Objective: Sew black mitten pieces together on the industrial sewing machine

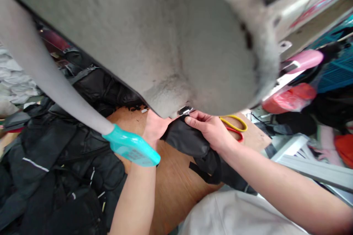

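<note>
Black fabric piece: a black padded nylon piece point(185, 140), soft and puffy, sits gathered between the two hands, right at the fingers, apparently bunched so its end stays lifted off the board
Metal buckle: a small metal buckle point(184, 110) sits just above the right fingertips, at the fabric's top end
Webbing strap: a flat black webbing strap point(204, 170) hangs below the fingers of the right hand
Right hand: the right hand point(210, 130) has its fingers point(198, 119) close together and curled over the fabric's edge, pinching it just under the buckle, seemingly to keep that edge steady
Left hand: the left hand point(156, 126) presses against the fabric's other end; its fingers are hidden behind the disc, so I cannot tell their state
Overhead: a large round grey felt-like disc point(154, 36) hangs just above the fingers, and a grey hose point(46, 73) runs to a teal plastic handle point(131, 146) lying across the left wrist
Beyond the fingers: scissors with yellow and red handles point(234, 126) lie on a plywood board point(176, 194)
Left of the fingers: a heap of black padded fabric point(66, 161)
Right of the fingers, further off: a red plastic bag point(289, 97) and a blue plastic crate point(336, 73)
</note>
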A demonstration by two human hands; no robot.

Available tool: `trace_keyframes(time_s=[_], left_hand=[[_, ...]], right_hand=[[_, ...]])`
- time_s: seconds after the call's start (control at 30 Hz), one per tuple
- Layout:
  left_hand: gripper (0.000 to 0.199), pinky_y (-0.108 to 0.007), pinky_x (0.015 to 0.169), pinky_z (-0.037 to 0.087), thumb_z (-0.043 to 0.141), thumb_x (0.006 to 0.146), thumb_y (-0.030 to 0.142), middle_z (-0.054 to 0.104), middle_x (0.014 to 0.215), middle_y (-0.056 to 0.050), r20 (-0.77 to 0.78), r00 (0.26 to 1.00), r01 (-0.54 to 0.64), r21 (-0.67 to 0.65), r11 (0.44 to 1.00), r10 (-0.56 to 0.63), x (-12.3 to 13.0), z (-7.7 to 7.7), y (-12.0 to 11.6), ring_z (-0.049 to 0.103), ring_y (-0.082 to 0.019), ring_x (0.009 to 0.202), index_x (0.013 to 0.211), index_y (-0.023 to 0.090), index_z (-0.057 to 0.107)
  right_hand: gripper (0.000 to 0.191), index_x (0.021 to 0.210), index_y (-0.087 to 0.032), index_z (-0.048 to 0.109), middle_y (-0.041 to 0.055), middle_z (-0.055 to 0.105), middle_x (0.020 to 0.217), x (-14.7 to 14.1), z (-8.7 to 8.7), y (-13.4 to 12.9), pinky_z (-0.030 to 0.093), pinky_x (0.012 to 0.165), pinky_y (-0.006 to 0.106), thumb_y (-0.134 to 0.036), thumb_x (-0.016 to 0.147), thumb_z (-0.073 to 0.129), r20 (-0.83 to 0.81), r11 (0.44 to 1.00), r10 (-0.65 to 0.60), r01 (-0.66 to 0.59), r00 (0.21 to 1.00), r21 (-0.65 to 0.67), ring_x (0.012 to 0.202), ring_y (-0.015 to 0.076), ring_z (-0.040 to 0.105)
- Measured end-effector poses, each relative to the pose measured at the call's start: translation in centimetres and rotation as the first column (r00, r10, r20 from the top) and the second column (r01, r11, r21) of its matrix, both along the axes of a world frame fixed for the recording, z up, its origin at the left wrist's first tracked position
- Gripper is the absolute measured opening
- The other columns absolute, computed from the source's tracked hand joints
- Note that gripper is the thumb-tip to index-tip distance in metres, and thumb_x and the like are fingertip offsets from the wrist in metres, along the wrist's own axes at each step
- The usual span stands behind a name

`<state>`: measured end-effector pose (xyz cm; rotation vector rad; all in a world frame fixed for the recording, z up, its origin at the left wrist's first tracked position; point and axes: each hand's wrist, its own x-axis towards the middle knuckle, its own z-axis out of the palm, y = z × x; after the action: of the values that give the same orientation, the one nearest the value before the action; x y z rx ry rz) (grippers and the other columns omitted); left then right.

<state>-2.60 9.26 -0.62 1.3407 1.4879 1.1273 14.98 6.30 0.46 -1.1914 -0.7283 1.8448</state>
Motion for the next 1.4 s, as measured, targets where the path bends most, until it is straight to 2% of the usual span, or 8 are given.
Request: trace_keyframes(time_s=[0.27, 0.37, 0.47, 0.6, 0.7, 0.8, 1.03, 1.4], left_hand=[[0.064, -0.043, 0.110, 0.045, 0.090, 0.056, 0.040, 0.072, 0.116, -0.009, 0.230, 0.972, -0.057, -0.007, 0.998, 0.057, 0.4, -1.7, 0.6, 0.064, -0.027, 0.116, 0.110, 0.017, 0.066], [0.060, -0.042, 0.105, 0.049, 0.089, 0.056, 0.042, 0.072, 0.113, -0.008, 0.167, 0.986, -0.026, 0.011, 1.000, 0.024, 0.0, -0.7, 1.6, 0.064, -0.028, 0.113, 0.104, 0.016, 0.066], [0.043, -0.045, 0.103, 0.050, 0.080, 0.071, 0.040, 0.071, 0.112, -0.010, -0.134, 0.991, -0.003, 0.100, 0.995, 0.017, -0.9, 1.1, 1.3, 0.064, -0.028, 0.113, 0.103, 0.016, 0.067], [0.036, -0.055, 0.111, 0.041, 0.072, 0.084, 0.033, 0.064, 0.126, -0.015, -0.672, 0.726, 0.200, 0.406, 0.892, 0.143, -1.0, 3.7, -2.7, 0.054, -0.032, 0.128, 0.114, 0.015, 0.064], [0.042, -0.055, 0.115, 0.037, 0.068, 0.089, 0.029, 0.064, 0.130, -0.014, -0.887, 0.462, 0.587, 0.320, 0.744, 0.017, -0.3, 4.6, -6.1, 0.053, -0.031, 0.130, 0.127, 0.015, 0.060], [0.038, -0.051, 0.113, 0.040, 0.061, 0.091, 0.017, 0.064, 0.132, -0.013, -0.958, 0.288, 0.728, 0.218, 0.650, -0.002, 0.0, 4.4, -7.2, 0.055, -0.030, 0.127, 0.129, 0.014, 0.060], [0.034, -0.045, 0.100, 0.050, 0.050, 0.094, 0.011, 0.068, 0.125, -0.008, -0.938, 0.337, 0.757, 0.215, 0.617, -0.086, -1.2, 5.2, -5.4, 0.060, -0.026, 0.117, 0.123, 0.020, 0.066], [0.033, -0.048, 0.095, 0.049, 0.047, 0.095, 0.015, 0.070, 0.120, -0.009, -0.953, 0.278, 0.742, 0.136, 0.656, -0.117, -0.3, 6.5, -5.1, 0.062, -0.028, 0.112, 0.119, 0.019, 0.069]], right_hand=[[0.044, 0.064, -0.016, 0.062, -0.0022, 0.062, 0.059, -0.9, 0.5, 0.0, 0.039, 0.051, 0.023, -0.046, 0.051, 0.091, -0.057, 0.992, -0.091, 0.085, 0.994, -0.092, 0.052, 0.0095, 0.050], [0.042, 0.064, -0.016, 0.063, -0.0020, 0.062, 0.060, -0.8, -0.1, -0.1, 0.039, 0.051, 0.024, -0.049, 0.056, 0.088, 0.006, 0.997, -0.076, 0.076, 0.997, 0.012, 0.052, 0.0098, 0.050], [0.039, 0.068, -0.016, 0.064, -0.0015, 0.062, 0.062, -0.2, -0.5, 0.3, 0.039, 0.053, 0.025, -0.050, 0.063, 0.084, 0.150, 0.990, -0.014, -0.007, 0.989, 0.139, 0.054, 0.0107, 0.049], [0.035, 0.068, -0.016, 0.065, -0.0029, 0.055, 0.059, 1.8, -0.2, 1.2, 0.032, 0.049, 0.024, -0.050, 0.075, 0.074, 0.405, 0.899, 0.152, -0.296, 0.902, 0.322, 0.053, 0.0091, 0.041], [0.034, 0.069, -0.016, 0.065, -0.0033, 0.053, 0.059, 3.4, 0.3, 1.4, 0.031, 0.048, 0.022, -0.047, 0.075, 0.074, 0.505, 0.807, 0.249, -0.465, 0.827, 0.365, 0.054, 0.0091, 0.042], [0.033, 0.070, -0.016, 0.062, -0.0037, 0.055, 0.061, 4.4, 0.7, 0.7, 0.033, 0.048, 0.021, -0.046, 0.074, 0.076, 0.517, 0.782, 0.295, -0.514, 0.804, 0.353, 0.055, 0.0091, 0.044], [0.037, 0.080, -0.018, 0.059, -0.0067, 0.054, 0.058, 5.1, 0.8, -0.9, 0.029, 0.043, 0.021, -0.046, 0.071, 0.080, 0.353, 0.798, 0.457, -0.551, 0.817, 0.243, 0.049, 0.0078, 0.043], [0.038, 0.077, -0.018, 0.052, -0.0084, 0.050, 0.058, 3.6, 0.1, -0.6, 0.028, 0.046, 0.020, -0.043, 0.070, 0.079, 0.195, 0.857, 0.391, -0.433, 0.900, 0.280, 0.050, 0.0055, 0.040]])
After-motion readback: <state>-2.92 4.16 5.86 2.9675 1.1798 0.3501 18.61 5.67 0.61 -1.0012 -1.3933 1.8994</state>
